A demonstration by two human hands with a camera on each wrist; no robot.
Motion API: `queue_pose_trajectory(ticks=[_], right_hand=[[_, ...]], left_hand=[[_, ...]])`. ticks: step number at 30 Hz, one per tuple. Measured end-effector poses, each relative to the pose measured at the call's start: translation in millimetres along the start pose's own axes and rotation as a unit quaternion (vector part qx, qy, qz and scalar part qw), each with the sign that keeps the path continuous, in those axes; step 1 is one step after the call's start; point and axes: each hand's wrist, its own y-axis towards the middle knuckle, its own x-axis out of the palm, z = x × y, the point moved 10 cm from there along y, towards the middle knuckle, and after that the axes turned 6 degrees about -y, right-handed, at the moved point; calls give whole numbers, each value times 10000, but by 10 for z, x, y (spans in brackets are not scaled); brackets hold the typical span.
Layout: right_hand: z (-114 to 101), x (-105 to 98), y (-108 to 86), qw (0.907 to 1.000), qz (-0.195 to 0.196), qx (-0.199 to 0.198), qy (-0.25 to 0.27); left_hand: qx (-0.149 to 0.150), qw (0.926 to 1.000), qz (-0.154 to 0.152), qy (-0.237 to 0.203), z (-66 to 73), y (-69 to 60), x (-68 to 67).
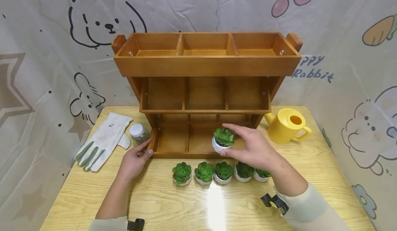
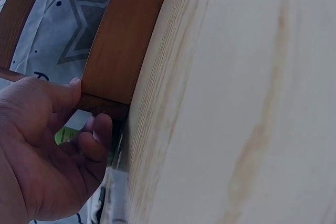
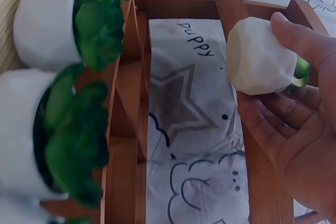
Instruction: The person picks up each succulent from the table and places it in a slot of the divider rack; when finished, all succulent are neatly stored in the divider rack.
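The potted succulent is held by the right hand, with its white pot gripped between the thumb and the fingers, which are set only as far apart as the pot's width. In the head view, the plant is seen in front of the bottom tier of the wooden shelf, beyond the row of five succulents. That tier's front left corner is pinched between thumb and fingers by the left hand, near the lidded jar.
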Motion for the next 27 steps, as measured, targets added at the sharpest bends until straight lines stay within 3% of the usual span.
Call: queue_pose_trajectory(ticks=[11,27], right_hand=[[-189,193,147,9998,-41,-194,42],[-569,214,532,9965,32,-821,116]], left_hand=[[-74,9999,-44,82,-64,-32,29],[-3,10000,12,-9,-9,7,-3]])
